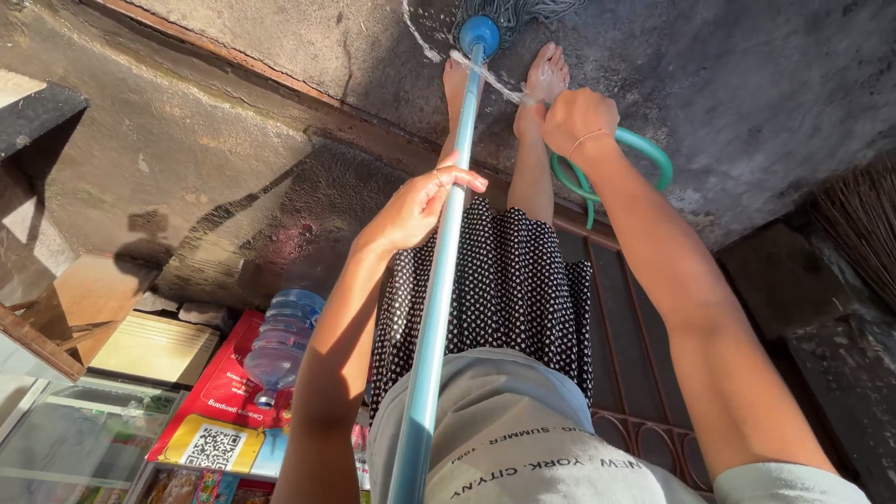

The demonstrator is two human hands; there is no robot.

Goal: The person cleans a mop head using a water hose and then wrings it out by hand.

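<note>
The ground is rough grey concrete, wet and dark near the person's bare feet, with a metal grate behind. The left hand is closed loosely around the light blue mop pole, which runs from under this grip to the blue socket and grey strings beyond it; the pole looks stiff, light and smooth, best held at mid-length. Beyond and right of that grip, the right hand is clenched on a green hose, soft and probably slippery, sending water onto the pole.

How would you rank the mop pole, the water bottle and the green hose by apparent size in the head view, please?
1. Mop pole, longest, though nearness to the camera enlarges it.
2. Water bottle.
3. Green hose; only a loop shows, partly hidden by the right hand.
</note>
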